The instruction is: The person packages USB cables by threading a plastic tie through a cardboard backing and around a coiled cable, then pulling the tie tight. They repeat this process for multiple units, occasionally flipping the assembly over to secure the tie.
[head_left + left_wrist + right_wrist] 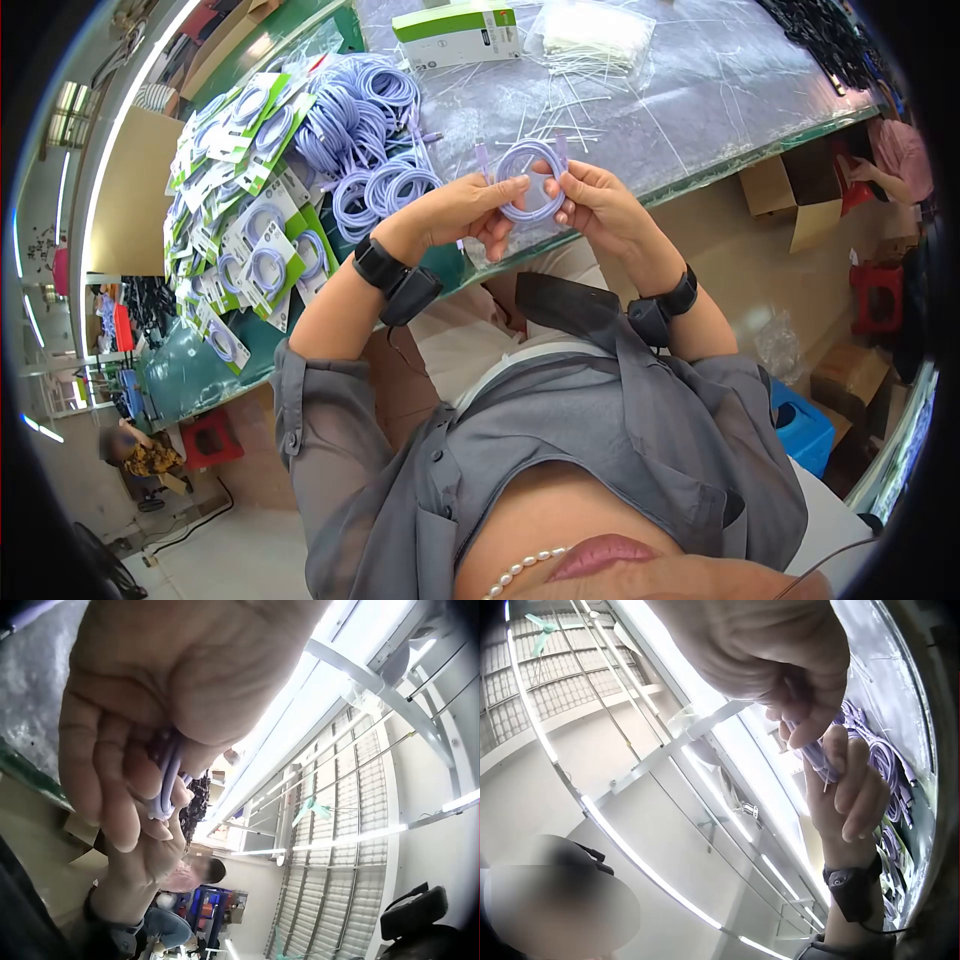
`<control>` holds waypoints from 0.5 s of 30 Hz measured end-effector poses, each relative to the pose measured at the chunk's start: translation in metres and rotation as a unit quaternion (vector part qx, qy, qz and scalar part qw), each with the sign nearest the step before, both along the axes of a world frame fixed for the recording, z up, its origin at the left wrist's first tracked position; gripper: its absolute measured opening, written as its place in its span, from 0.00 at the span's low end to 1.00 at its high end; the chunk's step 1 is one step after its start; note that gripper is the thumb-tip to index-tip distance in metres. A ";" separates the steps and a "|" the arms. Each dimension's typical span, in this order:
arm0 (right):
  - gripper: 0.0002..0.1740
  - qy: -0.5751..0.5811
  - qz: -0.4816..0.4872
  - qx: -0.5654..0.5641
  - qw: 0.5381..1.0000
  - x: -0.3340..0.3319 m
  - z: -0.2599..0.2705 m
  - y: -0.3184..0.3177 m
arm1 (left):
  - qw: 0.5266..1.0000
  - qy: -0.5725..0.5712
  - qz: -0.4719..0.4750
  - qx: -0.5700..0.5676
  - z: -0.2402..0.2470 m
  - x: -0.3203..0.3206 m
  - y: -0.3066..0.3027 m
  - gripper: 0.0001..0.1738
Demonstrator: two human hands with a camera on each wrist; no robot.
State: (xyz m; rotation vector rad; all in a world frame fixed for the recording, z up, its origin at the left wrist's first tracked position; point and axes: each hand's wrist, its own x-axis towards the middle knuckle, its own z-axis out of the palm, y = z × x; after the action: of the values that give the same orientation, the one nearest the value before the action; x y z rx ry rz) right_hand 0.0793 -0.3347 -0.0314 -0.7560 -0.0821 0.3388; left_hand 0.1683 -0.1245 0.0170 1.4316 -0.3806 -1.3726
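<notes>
A lavender cable wound into a round coil (530,149) is held between both hands just past the table's near edge. My left hand (468,212) pinches the coil's left side between thumb and fingers. On the opposite side my right hand (606,207) grips it, fingertips curled at the ring. The cable's plug ends (481,157) stick out at the top of the coil. In the left wrist view the strands (169,776) run between the two hands. A thin pale tip (826,784) shows at the bundle in the right wrist view.
Loose lavender coils (350,110) are heaped on the table to the left, beside a pile of carded cables (240,230). Thin white cable ties (575,105) lie scattered ahead, near a bag of ties (597,35) and a green-white box (457,38). Black cables (825,40) lie far right.
</notes>
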 end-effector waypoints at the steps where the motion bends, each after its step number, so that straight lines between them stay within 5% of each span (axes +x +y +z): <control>1: 0.20 0.015 -0.015 0.023 1.000 0.003 -0.002 0.000 | 1.000 0.000 -0.004 0.004 0.003 0.006 -0.002 0.25; 5: 0.21 0.067 -0.083 0.139 0.985 0.010 -0.002 -0.007 | 0.998 -0.036 -0.055 -0.004 0.015 0.055 -0.006 0.22; 6: 0.20 0.070 -0.091 0.201 0.973 0.010 -0.001 -0.012 | 0.969 -0.227 -0.086 0.047 0.012 0.078 -0.005 0.19; 7: 0.20 0.064 -0.094 0.207 0.972 0.012 -0.002 -0.017 | 0.901 -0.409 -0.114 0.095 0.011 0.099 -0.003 0.18; 9: 0.19 0.082 -0.134 0.305 0.939 0.014 -0.004 -0.027 | 0.703 -0.681 0.049 0.198 0.014 0.136 0.001 0.34; 10: 0.19 0.070 -0.145 0.313 0.936 0.015 -0.006 -0.030 | 0.700 -0.685 0.044 0.198 0.015 0.150 0.001 0.34; 12: 0.19 0.062 -0.162 0.297 0.939 0.015 -0.005 -0.033 | 0.474 -0.857 0.121 0.163 0.013 0.175 0.000 0.40; 15: 0.19 0.054 -0.183 0.266 0.945 0.016 -0.004 -0.037 | 0.456 -0.866 0.095 0.182 0.005 0.207 -0.005 0.44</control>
State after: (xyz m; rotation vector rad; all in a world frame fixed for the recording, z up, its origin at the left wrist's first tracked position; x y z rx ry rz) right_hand 0.0952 -0.3713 -0.0357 -0.2038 0.0703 -0.0058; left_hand 0.3754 -0.1298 0.0222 2.6920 -1.1311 0.8492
